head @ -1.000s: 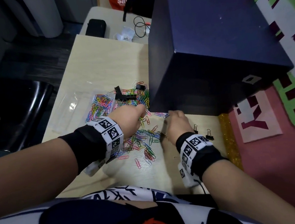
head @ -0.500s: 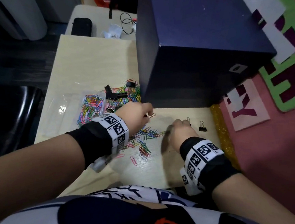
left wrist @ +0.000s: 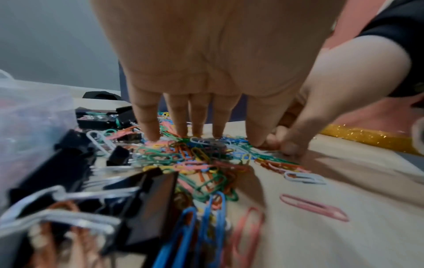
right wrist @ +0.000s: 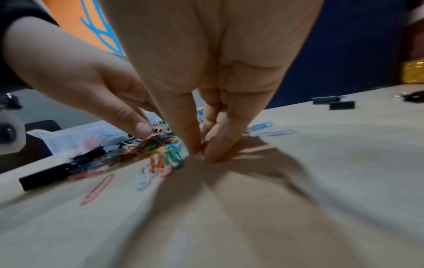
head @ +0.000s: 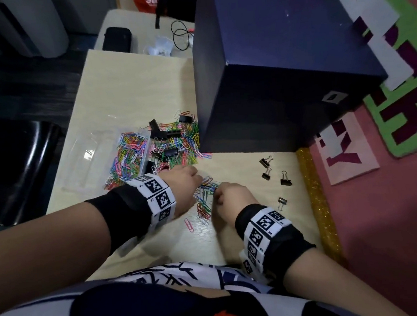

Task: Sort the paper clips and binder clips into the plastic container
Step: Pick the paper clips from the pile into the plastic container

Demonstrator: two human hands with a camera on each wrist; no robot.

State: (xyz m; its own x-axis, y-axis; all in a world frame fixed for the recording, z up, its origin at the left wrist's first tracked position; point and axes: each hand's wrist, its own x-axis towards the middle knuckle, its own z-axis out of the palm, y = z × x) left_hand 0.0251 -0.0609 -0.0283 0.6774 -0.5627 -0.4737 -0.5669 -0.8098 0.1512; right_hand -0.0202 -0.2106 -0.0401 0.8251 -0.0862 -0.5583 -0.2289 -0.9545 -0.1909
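Observation:
A loose heap of coloured paper clips [head: 204, 195] lies on the table between my hands. My left hand [head: 194, 181] stands over it with straight fingers [left wrist: 151, 130], their tips pressing on the clips. At the heap's right edge my right hand [right wrist: 201, 150] pinches a paper clip between thumb and fingertips against the table. The clear plastic container [head: 90, 157] sits to the left, one compartment full of paper clips [head: 129, 154]. Behind my left hand, black binder clips [head: 167, 136] lie mixed into a second heap of clips.
A large dark blue box [head: 282, 64] stands on the table's [head: 132, 89] far right part, close behind the clips. Several small binder clips [head: 266, 175] lie scattered right of my right hand. A gold glitter strip [head: 318, 199] edges the table there. A black chair [head: 16, 168] stands left.
My right hand has moved left, away from the small binder clips, to the heap's edge. My left hand has come back from the box corner onto the heap. The hands now nearly touch.

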